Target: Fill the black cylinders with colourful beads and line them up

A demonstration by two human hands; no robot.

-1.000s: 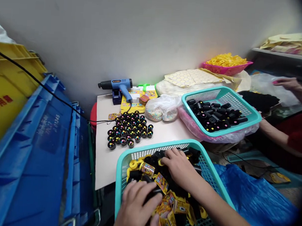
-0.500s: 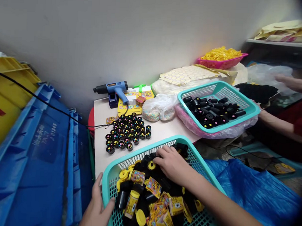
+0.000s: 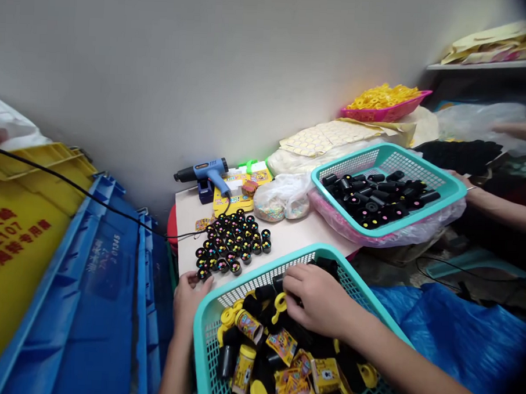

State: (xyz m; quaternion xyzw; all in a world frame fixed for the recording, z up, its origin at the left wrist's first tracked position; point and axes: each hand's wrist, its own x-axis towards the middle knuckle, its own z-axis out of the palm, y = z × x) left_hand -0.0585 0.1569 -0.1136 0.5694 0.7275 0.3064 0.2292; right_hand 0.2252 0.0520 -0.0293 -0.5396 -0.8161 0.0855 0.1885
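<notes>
My left hand (image 3: 191, 295) is at the table's left edge, thumb and fingers around a small black cup (image 3: 203, 274) with coloured beads, the nearest of a cluster of such cups (image 3: 230, 242). Inside the near teal basket (image 3: 206, 310), my right hand (image 3: 313, 295) has curled fingers beside a yellow ring-shaped cap (image 3: 280, 302); what its fingertips hold is hidden. That basket contains black tubes, yellow caps, a labelled yellow bottle (image 3: 243, 370) and printed packets (image 3: 282, 344).
A blue heat gun (image 3: 207, 171) lies behind the cups, near a bag of beads (image 3: 271, 203). Another teal basket (image 3: 388, 228) holds black tubes; another person's hand (image 3: 462, 181) touches its right side. Blue crates (image 3: 88, 305) stand left. A pink basket (image 3: 391, 114) sits behind.
My left hand has moved from the near basket's left rim up to the nearest black cup. My right hand remains in the basket, its fingers more curled. The view has shifted slightly.
</notes>
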